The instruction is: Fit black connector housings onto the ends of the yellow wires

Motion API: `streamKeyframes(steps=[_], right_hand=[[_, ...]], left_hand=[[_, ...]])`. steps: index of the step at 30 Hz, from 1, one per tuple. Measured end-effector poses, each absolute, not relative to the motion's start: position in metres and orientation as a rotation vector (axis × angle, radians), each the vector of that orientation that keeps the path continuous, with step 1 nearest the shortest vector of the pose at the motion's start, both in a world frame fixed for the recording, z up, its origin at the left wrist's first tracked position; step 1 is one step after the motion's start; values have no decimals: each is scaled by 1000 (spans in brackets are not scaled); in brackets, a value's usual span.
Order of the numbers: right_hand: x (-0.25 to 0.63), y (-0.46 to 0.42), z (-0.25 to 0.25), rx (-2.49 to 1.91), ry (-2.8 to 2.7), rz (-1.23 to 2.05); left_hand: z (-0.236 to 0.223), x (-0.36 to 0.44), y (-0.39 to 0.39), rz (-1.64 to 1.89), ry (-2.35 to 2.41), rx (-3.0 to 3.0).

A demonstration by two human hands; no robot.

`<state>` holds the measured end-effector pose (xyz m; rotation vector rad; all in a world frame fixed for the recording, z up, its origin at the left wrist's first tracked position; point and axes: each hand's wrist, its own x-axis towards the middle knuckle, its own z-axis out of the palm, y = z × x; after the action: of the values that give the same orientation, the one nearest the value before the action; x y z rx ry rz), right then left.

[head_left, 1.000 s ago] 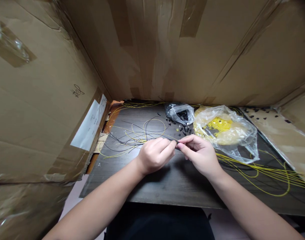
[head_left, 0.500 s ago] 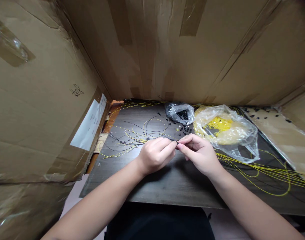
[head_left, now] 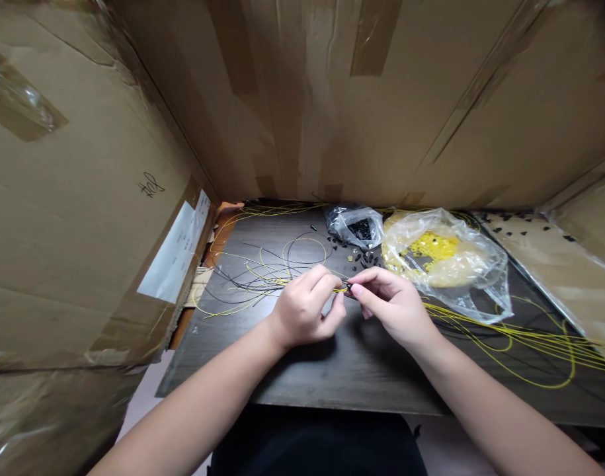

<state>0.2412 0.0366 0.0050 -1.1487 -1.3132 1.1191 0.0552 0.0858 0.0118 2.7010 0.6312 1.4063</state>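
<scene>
My left hand (head_left: 307,305) is curled round a bundle of thin yellow and black wires (head_left: 270,284). Its thumb stands a little apart from the forefinger, and a short stretch of the bundle shows beyond the fingertips. Their loose ends fan out over the dark table on the left. Right beside it, my right hand (head_left: 387,296) pinches a small black piece (head_left: 349,286) between thumb and forefinger, where the wires meet it. Most of that piece is hidden by the fingertips, so its exact kind is unclear.
Behind my hands lie a clear bag of black parts (head_left: 358,228) and a larger bag of yellow parts (head_left: 434,248), with loose black pieces (head_left: 366,258) nearby. More yellow wires (head_left: 520,334) run off right. Cardboard walls (head_left: 302,119) enclose the table (head_left: 292,380).
My left thumb has moved away from the forefinger, uncovering yellow wires between the hands. The right hand keeps its pinch. The view has shifted slightly.
</scene>
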Motion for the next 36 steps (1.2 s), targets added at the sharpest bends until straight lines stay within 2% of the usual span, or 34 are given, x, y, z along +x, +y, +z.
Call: streamKeyframes(steps=[26, 36], right_hand=[[242, 41, 3, -1145, -1348, 1019], [241, 43, 5, -1082, -1269, 1154]], left_hand=[[4, 59, 84, 1323, 662, 2646], [8, 57, 84, 1353, 682, 2650]])
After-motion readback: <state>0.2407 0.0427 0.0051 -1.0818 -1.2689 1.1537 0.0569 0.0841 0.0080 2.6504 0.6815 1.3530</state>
